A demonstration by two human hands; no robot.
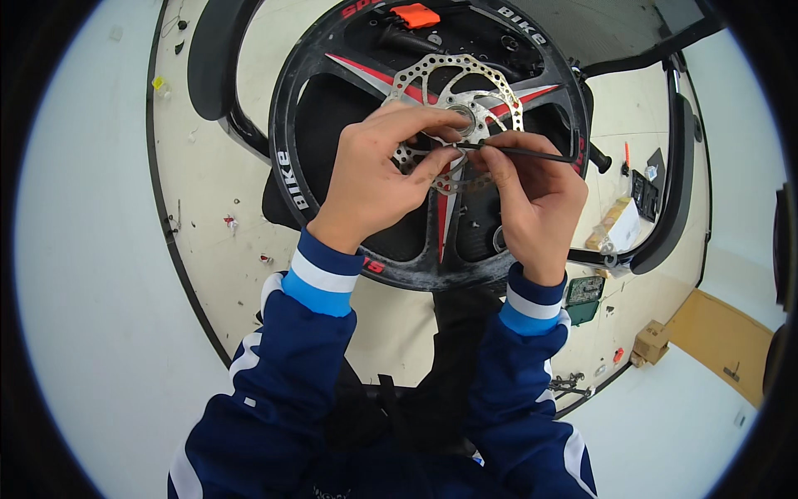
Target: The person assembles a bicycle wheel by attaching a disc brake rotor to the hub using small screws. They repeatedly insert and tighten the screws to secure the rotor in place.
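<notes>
A black wheel [287, 125] with red and silver star-shaped spokes lies flat in front of me. On its hub is a silver brake disc [503, 83] full of holes. My right hand [539, 204] grips a black L-shaped hex key [544, 155] between thumb and fingers, its short bent end on the right. Over the disc, my left hand [370, 179] pinches thumb and fingers together at the key's other tip. Something small and dark sits at these fingertips, too small to name. Both hands hide parts of the disc.
Black chair armrests [214, 62] curve up at left and right. An orange object [416, 15] sits by the wheel's far rim. To the right on the floor are a black tool case [644, 195], a green case [584, 291] and a cardboard box [651, 339].
</notes>
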